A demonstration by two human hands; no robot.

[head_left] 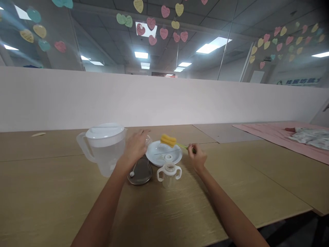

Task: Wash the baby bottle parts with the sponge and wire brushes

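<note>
My right hand (197,157) is closed round the thin green handle of a bottle brush (168,140), whose yellow sponge head is over the far part of a white plate (150,158). My left hand (137,145) reaches above a metal kidney-shaped tray (141,171). Its fingers are around a clear rounded cap (148,140), partly hidden by the hand. A baby bottle (169,174) with two white handles stands topless in front of the plate. On the plate lies a white ring (168,157). A thin tube with a white weighted end (132,174) rests on the tray.
A lidded translucent pitcher (109,151) stands left of the tray, close to my left forearm. At the far right, a pink cloth (272,137) bears a patterned fabric (312,136). A low white wall (164,101) runs behind the wooden table (246,185).
</note>
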